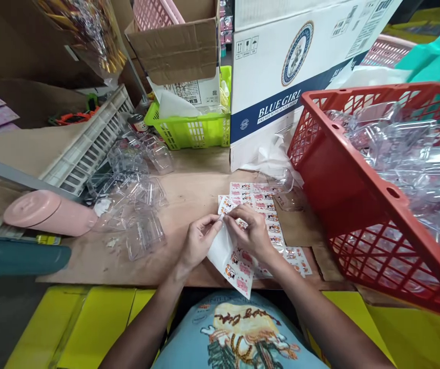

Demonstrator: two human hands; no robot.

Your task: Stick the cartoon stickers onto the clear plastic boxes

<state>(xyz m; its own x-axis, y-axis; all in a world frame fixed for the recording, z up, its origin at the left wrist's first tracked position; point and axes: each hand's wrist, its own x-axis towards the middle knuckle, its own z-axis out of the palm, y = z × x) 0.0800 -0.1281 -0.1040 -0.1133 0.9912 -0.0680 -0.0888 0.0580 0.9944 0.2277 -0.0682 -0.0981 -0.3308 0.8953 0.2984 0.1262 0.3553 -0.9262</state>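
Both hands meet at the upper edge of a sticker sheet (235,266), whose white backing is partly bare where it curls toward me. My left hand (201,237) pinches that edge between thumb and forefinger. Close beside it, my right hand (251,230) also pinches at the edge; whether a sticker is between its fingertips is too small to tell. More printed sheets (273,220) with small orange and pink pictures lie flat under and beyond my right hand. A clear plastic shell (279,180) rests just past them.
A red basket (358,174) full of clear plastic shells stands at the right. Loose clear shells (143,233) and a pink bottle (50,212) lie at the left. Behind are a lime-green basket (192,130) and a white-and-blue carton (269,66). The table's front edge is near my body.
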